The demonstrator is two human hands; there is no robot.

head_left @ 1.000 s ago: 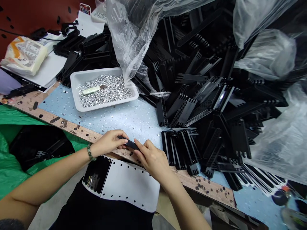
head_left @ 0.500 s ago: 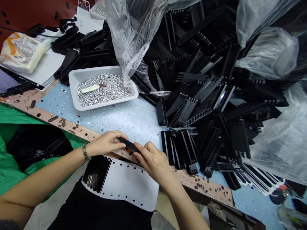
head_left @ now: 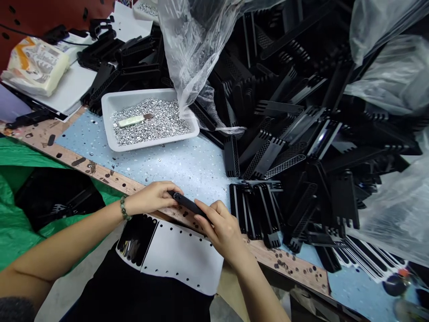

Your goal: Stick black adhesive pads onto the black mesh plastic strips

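Between my two hands lies a slim black plastic bar (head_left: 189, 205) with a rounded end, held over the table's front edge. My left hand (head_left: 154, 197), with a green bead bracelet at the wrist, is closed on the bar's left end. The fingers and thumb of my right hand (head_left: 219, 226) pinch its right end. Below them, across the lap, is a white sheet (head_left: 182, 250) with black dots along its edges and a black section (head_left: 138, 237) at its left. Beyond my hands stands a white tray (head_left: 152, 145) of small silver metal nuts, with a pale-handled blade (head_left: 132, 120) lying on them.
A large heap of black slotted plastic parts (head_left: 284, 147) fills the right, partly under clear plastic bags (head_left: 197, 44). More black parts (head_left: 130, 58) and a tissue pack (head_left: 36, 65) lie at the back left. A green bag (head_left: 13, 201) hangs below the table edge (head_left: 100, 174).
The view has shifted slightly. More of the black bar shows between my hands, and my right hand is a little farther from my left.
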